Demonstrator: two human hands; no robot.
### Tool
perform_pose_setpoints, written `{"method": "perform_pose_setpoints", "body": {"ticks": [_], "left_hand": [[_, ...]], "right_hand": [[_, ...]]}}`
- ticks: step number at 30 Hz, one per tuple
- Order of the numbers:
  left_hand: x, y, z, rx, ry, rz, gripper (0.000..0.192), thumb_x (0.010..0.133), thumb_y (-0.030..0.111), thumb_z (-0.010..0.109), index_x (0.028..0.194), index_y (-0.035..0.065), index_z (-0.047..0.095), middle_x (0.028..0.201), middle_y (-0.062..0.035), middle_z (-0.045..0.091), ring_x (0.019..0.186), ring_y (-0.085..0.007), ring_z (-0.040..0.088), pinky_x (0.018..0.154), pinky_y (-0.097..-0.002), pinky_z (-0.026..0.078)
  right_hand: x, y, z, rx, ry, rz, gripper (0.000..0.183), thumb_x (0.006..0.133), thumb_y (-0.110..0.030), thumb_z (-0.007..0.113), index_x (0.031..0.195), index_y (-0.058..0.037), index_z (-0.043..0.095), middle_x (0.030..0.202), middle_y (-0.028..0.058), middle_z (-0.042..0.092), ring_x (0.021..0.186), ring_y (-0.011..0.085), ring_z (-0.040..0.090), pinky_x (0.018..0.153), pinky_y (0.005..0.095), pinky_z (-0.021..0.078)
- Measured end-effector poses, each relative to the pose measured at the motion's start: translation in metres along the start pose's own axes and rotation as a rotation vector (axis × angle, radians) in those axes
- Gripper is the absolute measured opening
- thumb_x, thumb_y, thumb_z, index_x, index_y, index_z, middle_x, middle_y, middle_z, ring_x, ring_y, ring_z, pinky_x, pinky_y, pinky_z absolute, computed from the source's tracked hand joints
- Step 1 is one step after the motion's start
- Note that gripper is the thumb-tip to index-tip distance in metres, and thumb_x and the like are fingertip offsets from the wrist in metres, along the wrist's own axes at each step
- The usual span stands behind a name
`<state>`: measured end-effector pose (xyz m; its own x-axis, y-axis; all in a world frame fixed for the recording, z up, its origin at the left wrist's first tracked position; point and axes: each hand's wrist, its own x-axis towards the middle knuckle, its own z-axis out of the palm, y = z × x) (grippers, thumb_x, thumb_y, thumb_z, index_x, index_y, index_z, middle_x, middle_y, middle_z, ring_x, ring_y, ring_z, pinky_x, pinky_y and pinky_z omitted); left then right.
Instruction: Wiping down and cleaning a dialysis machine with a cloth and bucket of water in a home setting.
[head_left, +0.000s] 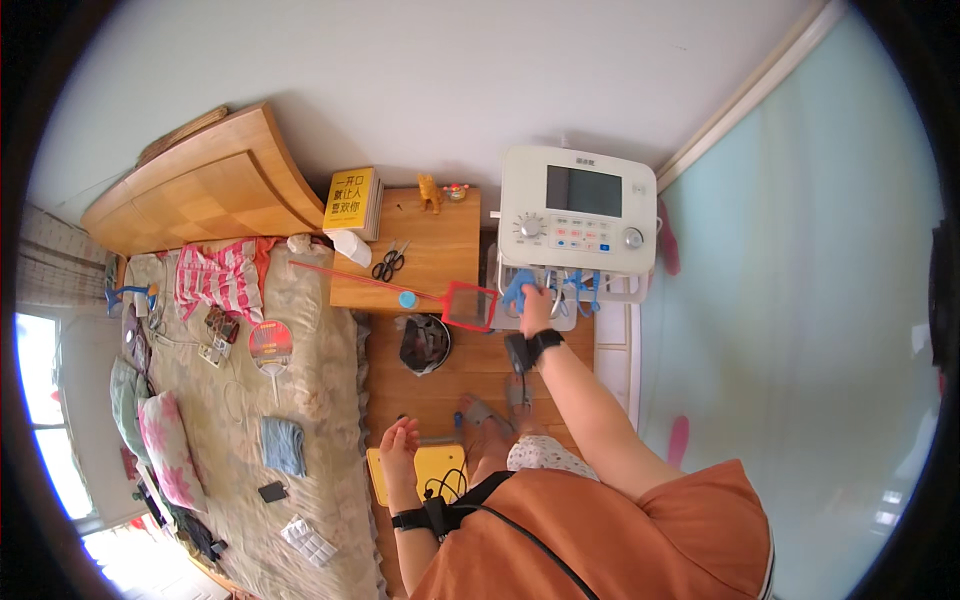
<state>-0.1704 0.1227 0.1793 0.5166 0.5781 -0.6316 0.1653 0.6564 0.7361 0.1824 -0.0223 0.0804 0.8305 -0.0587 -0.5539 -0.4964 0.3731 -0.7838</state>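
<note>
My right hand grips a blue cloth at the left front of the shelf beneath a white electronic console. That console has a dark screen, two knobs and several buttons. Blue clips on cables hang below its front edge, right of the hand. My left hand is held low before my body with its fingers loosely curled, above a yellow board; nothing can be seen in it. Black straps with small devices sit on both wrists.
A wooden nightstand bears books, scissors and figurines. A red fly swatter sticks out over its front edge. Below stands a lined waste bin. The bed with several items lies left; a pale blue panel stands right.
</note>
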Motion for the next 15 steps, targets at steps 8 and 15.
{"method": "perform_pose_setpoints", "body": {"ticks": [8,15], "left_hand": [[-0.027,-0.033,-0.028,-0.013,0.129,-0.075,0.026,0.098,0.016,0.047,0.117,0.0018,0.056,0.108,-0.0089,0.064,0.084,-0.0125,0.058,0.071,-0.0254,0.047],[-0.03,-0.045,-0.052,-0.096,0.196,-0.089,0.026,0.097,0.016,0.047,0.117,0.0019,0.056,0.108,-0.0091,0.064,0.083,-0.0128,0.058,0.071,-0.0258,0.047]], "right_hand": [[0.075,0.016,0.033,0.281,0.263,0.27,0.022,0.079,-0.012,0.056,0.1,-0.0082,0.051,0.087,0.0079,0.054,0.077,0.0224,0.052,0.059,0.0418,0.0494],[0.053,0.009,0.027,0.842,-0.073,0.729,0.01,0.08,-0.012,0.055,0.088,-0.0059,0.052,0.078,0.0053,0.055,0.068,0.0184,0.053,0.055,0.0286,0.0506]]}}
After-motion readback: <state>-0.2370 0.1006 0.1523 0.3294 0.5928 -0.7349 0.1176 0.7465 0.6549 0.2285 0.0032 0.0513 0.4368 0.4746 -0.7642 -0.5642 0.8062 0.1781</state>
